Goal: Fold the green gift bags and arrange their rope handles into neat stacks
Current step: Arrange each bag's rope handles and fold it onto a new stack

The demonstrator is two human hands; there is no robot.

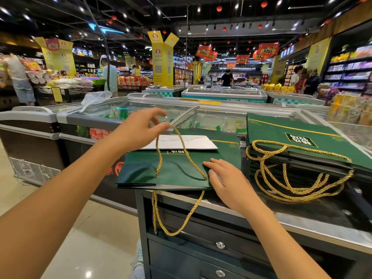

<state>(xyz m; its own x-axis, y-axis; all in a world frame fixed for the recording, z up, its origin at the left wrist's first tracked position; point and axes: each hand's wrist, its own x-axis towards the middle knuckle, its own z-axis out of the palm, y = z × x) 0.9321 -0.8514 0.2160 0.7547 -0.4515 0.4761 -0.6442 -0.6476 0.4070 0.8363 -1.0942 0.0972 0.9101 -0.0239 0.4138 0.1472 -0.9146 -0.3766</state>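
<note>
Left grip (pixel 141 125) pinches the rope handle (pixel 160 160) above the crosswise green bag (pixel 141 170) while the flat right grip (pixel 225 178) pins its corner.

Illuminated wall sign (pixel 83 52), left: 文体玩具. Red hanging banners (pixel 268 48), centre: large characters ending 大开业. Freezer front strip (pixel 246 100): small Chinese lettering, unreadable, then a number starting 1300346. Stack of green gift bags (pixel 301 140) on the counter (pixel 314 210): white logo characters, upside down, illegible.
</note>
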